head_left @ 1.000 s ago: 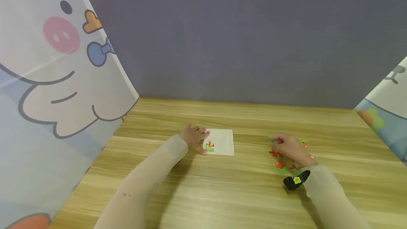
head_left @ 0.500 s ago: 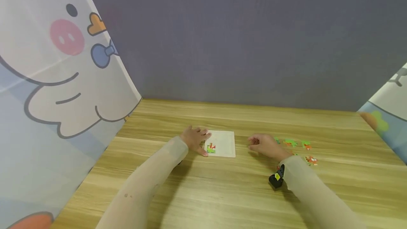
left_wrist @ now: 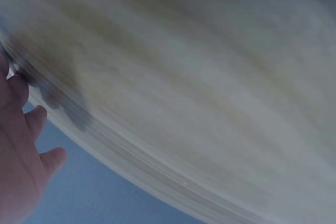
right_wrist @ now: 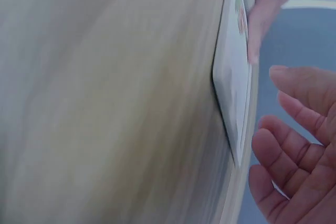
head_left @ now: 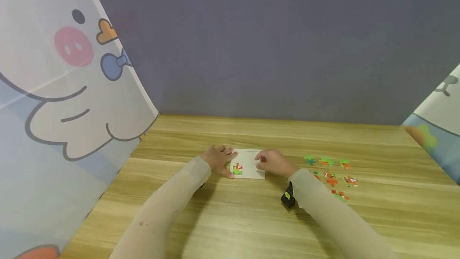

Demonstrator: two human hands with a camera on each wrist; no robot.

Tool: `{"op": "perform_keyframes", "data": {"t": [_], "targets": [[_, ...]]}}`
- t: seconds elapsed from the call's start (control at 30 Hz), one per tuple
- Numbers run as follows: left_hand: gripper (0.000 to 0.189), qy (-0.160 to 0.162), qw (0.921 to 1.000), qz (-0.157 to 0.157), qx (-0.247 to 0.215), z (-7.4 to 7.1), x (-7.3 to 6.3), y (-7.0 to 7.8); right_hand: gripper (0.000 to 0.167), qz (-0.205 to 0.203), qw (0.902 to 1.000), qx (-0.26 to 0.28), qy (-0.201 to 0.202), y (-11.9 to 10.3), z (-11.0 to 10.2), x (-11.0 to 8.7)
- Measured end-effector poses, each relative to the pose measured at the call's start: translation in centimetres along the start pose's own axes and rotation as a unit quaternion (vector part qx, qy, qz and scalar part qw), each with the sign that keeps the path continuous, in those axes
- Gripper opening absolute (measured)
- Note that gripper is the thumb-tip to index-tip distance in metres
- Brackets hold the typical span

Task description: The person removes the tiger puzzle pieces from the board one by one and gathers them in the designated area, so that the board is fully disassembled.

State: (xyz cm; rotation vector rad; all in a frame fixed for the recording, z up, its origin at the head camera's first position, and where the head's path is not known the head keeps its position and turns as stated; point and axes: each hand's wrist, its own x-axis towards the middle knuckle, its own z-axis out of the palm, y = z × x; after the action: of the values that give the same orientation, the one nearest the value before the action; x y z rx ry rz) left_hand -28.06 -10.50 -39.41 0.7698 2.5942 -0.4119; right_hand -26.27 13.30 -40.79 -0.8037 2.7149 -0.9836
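A small white tray [head_left: 250,164] lies flat on the wooden table, a red-and-green puzzle piece [head_left: 237,168] in its lower left corner. My left hand [head_left: 217,160] rests at the tray's left side, fingers spread, thumb by the near corner and fingertips over the far one. Over the tray's right edge is my right hand [head_left: 274,162], its fingers loosely bent. In the right wrist view, thumb and fingers stand apart beside the tray, with nothing visible between them. The left wrist view shows only part of the left hand [left_wrist: 23,145] and the table.
Several loose puzzle pieces [head_left: 330,178] lie spread on the table [head_left: 230,215] at the right, some partly behind the right sleeve [head_left: 334,207]. A grey panel [head_left: 269,43] stands at the back. A cartoon-printed sheet [head_left: 82,91] borders the table's left side.
My right hand has moved left from above the loose puzzle pieces to the tray's right edge, uncovering several pieces. The left hand stays at the tray's left side.
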Motion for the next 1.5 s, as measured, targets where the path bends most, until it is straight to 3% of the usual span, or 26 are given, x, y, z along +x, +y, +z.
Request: {"op": "perform_keyframes", "data": {"t": [0.33,0.87,1.03,1.5], "targets": [[0.092,0.003,0.9995,0.005,-0.03,0.4,-0.2,-0.3,0.022,-0.008,0.9992,-0.023,-0.03,-1.7,2.2,2.2],[0.092,-0.003,0.9999,-0.002,0.015,0.3,0.3,0.2,0.031,-0.006,0.9974,-0.022,-0.068,-2.5,3.3,3.7],[0.092,0.002,0.9998,-0.005,0.018,0.4,0.5,0.2,0.036,0.013,0.9964,-0.022,-0.081,-2.7,3.4,3.8],[0.094,-0.009,0.9997,-0.015,0.02,0.4,0.4,0.2,0.033,0.038,0.9962,-0.012,-0.077,-3.0,3.7,4.2]]}}
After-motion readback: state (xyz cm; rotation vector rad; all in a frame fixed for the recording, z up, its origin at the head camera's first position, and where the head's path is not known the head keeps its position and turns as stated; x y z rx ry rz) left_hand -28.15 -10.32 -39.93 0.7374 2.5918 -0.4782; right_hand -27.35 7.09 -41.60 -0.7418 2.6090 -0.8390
